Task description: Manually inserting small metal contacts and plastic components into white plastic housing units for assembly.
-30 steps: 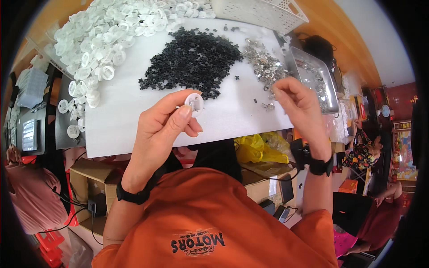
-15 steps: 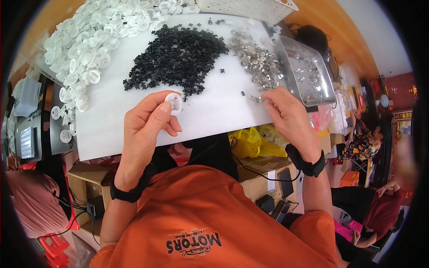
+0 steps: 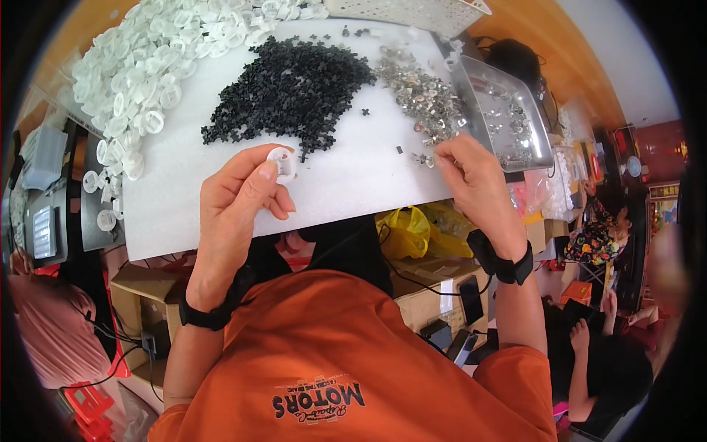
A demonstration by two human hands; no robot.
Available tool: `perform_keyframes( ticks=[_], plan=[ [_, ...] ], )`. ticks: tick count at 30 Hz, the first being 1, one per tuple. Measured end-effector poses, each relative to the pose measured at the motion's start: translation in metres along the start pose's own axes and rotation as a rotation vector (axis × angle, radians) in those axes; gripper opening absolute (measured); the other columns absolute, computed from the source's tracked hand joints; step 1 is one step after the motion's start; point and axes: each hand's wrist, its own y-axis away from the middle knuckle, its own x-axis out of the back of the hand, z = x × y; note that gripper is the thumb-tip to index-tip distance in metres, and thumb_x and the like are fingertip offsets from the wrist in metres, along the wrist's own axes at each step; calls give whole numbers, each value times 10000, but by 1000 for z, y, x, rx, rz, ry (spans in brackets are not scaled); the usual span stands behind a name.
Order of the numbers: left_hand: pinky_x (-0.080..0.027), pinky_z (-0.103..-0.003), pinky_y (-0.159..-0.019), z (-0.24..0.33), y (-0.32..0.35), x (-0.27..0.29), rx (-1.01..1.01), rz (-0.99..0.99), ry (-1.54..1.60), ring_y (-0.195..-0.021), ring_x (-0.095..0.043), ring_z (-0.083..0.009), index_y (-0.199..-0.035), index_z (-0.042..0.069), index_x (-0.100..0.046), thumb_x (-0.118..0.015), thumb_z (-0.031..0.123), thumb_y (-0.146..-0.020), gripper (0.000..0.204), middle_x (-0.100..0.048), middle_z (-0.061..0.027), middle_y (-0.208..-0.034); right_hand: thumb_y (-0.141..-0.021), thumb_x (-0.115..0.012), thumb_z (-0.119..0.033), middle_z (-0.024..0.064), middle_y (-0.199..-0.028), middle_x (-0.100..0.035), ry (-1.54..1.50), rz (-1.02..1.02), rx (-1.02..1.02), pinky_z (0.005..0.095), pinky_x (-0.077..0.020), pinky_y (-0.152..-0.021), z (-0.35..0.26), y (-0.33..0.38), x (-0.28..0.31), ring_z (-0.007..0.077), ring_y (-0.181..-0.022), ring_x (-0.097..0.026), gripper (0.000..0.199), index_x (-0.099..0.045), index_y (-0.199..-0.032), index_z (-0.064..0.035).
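Observation:
Between thumb and fingers, my left hand (image 3: 239,193) grips a round white plastic piece (image 3: 283,166) with a cut-out in its middle, held just above the white table surface (image 3: 353,173). My right hand (image 3: 475,177) is at the right part of the table, its thumb and fingertips pinched together. Right beside those fingertips lie a few small metal parts (image 3: 423,159), below a loose pile of metal clips (image 3: 427,96). Whether a small part sits in the pinch is hidden. Beyond my left hand spreads a heap of black cross-shaped pieces (image 3: 291,92).
Many white plastic pieces (image 3: 140,74) are piled at the far left. A clear tray (image 3: 543,140) with metal parts stands at the right, a white perforated basket (image 3: 412,13) at the back. Below the table are cardboard boxes (image 3: 420,295) and a yellow bag (image 3: 405,232). Other people are nearby.
My left hand has shifted slightly left with the white piece. My right hand stays by the metal parts, its fingers turned a little. At the lower right, a person in black has come into view.

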Motion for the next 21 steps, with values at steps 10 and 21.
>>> perform_keyframes(
  ticks=[10,21],
  plan=[
    [-462,-222,-547,-2,1,2,-11,-1,15,-630,-576,-116,-1135,-61,-556,-471,183,-954,316,-636,-129,-909,-820,-568,-49,131,-809,-542,27,7,33,383,-453,-630,-9,6,2,337,-714,-564,78,-565,-895,-28],
    [-463,-219,-552,-3,2,2,-14,3,26,-632,-579,-116,-1131,-62,-559,-463,169,-954,306,-639,-132,-914,-839,-555,-91,144,-811,-561,98,-1,-1,412,-451,-629,-6,2,-4,364,-737,-566,79,-545,-859,-15]
  ],
)
